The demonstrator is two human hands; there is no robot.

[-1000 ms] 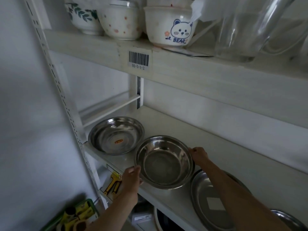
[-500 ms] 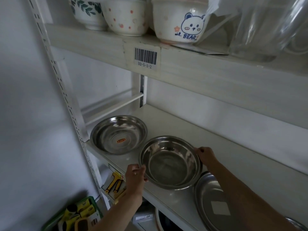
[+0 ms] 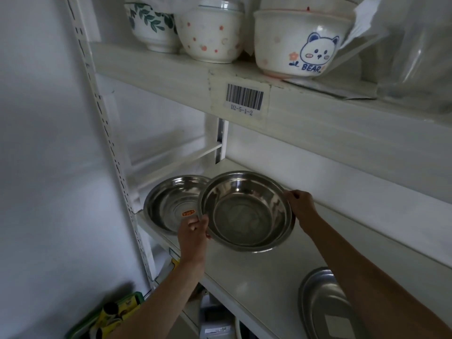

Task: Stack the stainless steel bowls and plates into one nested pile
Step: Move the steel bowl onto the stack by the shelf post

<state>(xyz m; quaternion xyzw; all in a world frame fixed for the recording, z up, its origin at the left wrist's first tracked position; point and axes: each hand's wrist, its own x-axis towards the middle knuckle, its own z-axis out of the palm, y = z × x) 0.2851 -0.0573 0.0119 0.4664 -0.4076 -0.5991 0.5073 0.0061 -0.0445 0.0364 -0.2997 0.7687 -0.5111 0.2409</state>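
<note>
A deep stainless steel bowl is held by its rim, lifted off the white shelf and tilted. My left hand grips its near left rim. My right hand grips its far right rim. The bowl's left edge overlaps a shallower steel bowl with an orange sticker, which rests at the shelf's left end. A flat steel plate lies at the lower right, partly hidden by my right forearm.
The shelf above carries ceramic bowls and a clear glass jug, with a barcode label on its edge. A slotted upright post stands at left. A green tray of items sits below.
Both hands have lifted the deep bowl off the shelf and carried it left, so it now overlaps the stickered bowl. The view has tilted upward.
</note>
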